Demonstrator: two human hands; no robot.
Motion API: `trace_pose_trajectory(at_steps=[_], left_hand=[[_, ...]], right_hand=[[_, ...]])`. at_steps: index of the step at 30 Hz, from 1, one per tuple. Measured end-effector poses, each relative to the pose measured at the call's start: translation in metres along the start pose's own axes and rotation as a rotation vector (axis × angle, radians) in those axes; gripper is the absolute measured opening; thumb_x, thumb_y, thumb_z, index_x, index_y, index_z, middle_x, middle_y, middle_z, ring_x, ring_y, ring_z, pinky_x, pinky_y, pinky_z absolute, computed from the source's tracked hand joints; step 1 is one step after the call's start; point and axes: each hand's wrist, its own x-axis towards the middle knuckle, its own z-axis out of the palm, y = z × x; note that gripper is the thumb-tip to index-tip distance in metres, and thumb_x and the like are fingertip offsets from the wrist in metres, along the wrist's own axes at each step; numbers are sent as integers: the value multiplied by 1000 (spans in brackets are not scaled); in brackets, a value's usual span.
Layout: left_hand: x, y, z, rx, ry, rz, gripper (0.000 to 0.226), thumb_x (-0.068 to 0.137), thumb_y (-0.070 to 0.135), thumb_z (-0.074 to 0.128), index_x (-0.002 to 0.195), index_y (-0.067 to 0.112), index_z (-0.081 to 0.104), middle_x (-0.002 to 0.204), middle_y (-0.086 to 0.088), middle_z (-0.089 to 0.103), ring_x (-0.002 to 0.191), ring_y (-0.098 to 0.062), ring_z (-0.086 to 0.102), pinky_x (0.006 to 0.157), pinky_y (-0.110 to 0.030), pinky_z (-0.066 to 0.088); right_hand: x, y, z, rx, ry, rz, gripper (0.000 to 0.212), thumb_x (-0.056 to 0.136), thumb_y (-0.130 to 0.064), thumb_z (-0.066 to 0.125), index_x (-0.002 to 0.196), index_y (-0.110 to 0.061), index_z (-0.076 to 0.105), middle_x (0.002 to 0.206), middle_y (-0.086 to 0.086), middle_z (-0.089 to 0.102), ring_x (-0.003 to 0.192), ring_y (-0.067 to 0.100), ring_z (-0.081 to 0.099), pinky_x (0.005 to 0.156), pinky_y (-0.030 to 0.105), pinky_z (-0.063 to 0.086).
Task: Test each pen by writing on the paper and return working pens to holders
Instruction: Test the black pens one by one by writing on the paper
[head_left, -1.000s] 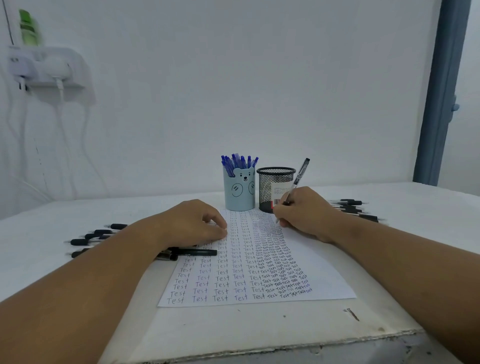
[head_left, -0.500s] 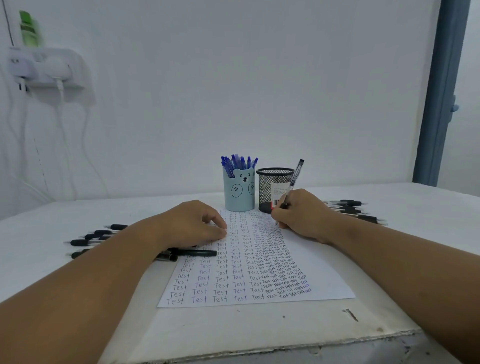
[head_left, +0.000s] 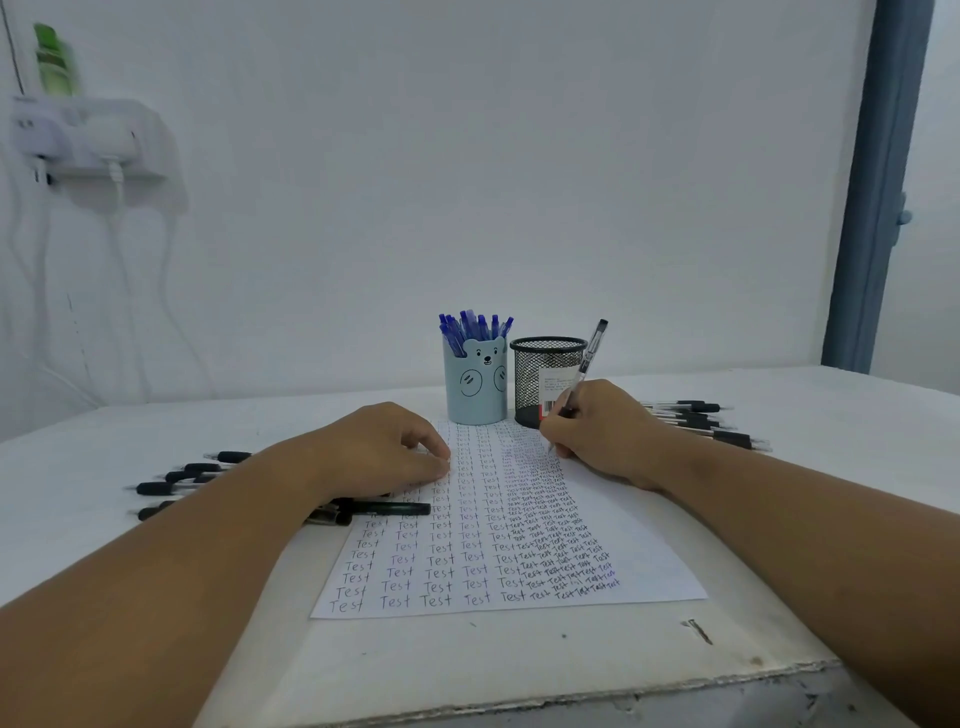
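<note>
A white sheet of paper covered in rows of the word "Test" lies in front of me. My right hand grips a clear black-capped pen with its tip down on the paper's upper right. My left hand rests on the paper's upper left edge, fingers loosely curled, holding nothing. Behind the paper stand a light-blue bear holder full of blue pens and a black mesh holder.
Several black pens lie on the table to the left, one black pen lies across the paper's left edge, and more black pens lie to the right. The table's chipped front edge is close to me.
The pen in my right hand has tilted and shifted slightly while its tip stays on the paper's upper right. My left hand has not moved.
</note>
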Motion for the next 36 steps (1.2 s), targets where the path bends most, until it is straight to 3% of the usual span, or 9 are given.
trace_pose_trajectory(at_steps=[8, 13, 19, 24, 29, 36], left_hand=[[-1, 1, 0, -3, 6, -7, 13, 91, 40, 69, 102, 37, 75, 119, 11, 69, 115, -8, 60, 84, -13, 38], [-1, 1, 0, 6, 7, -7, 13, 91, 40, 69, 102, 37, 75, 120, 12, 67, 117, -7, 58, 88, -21, 40], [-1, 2, 0, 5, -2, -6, 14, 92, 40, 68, 103, 36, 75, 120, 10, 68, 118, -9, 59, 84, -18, 41], [-2, 2, 0, 1, 3, -7, 14, 92, 40, 68, 104, 37, 75, 120, 12, 67, 117, -8, 59, 88, -22, 41], [-2, 1, 0, -27, -1, -12, 14, 91, 40, 69, 103, 36, 75, 119, 7, 71, 116, -12, 62, 82, -12, 39], [-2, 1, 0, -49, -1, -15, 12, 91, 38, 69, 100, 34, 76, 118, 5, 72, 118, -15, 62, 81, -14, 40]], right_hand=[[1, -2, 0, -23, -17, -15, 21, 86, -22, 63, 65, -16, 66, 69, 1, 72, 65, 13, 63, 67, 30, 51], [4, 0, 2, -48, -12, -30, 19, 84, -24, 64, 66, -16, 64, 69, 1, 71, 65, 13, 62, 61, 27, 47], [1, 0, 0, -23, 16, -18, 23, 87, -25, 62, 72, -9, 68, 73, 7, 73, 62, 14, 60, 63, 28, 47], [3, 1, 1, -76, -6, -38, 23, 85, -25, 63, 63, -19, 60, 69, -2, 68, 60, 9, 57, 56, 24, 38], [4, 1, 1, -85, -1, -39, 19, 86, -24, 63, 68, -15, 64, 70, -1, 69, 62, 10, 58, 57, 25, 40], [5, 2, 1, -62, -4, -27, 20, 85, -24, 63, 70, -12, 65, 73, 4, 70, 63, 13, 58, 61, 28, 45]])
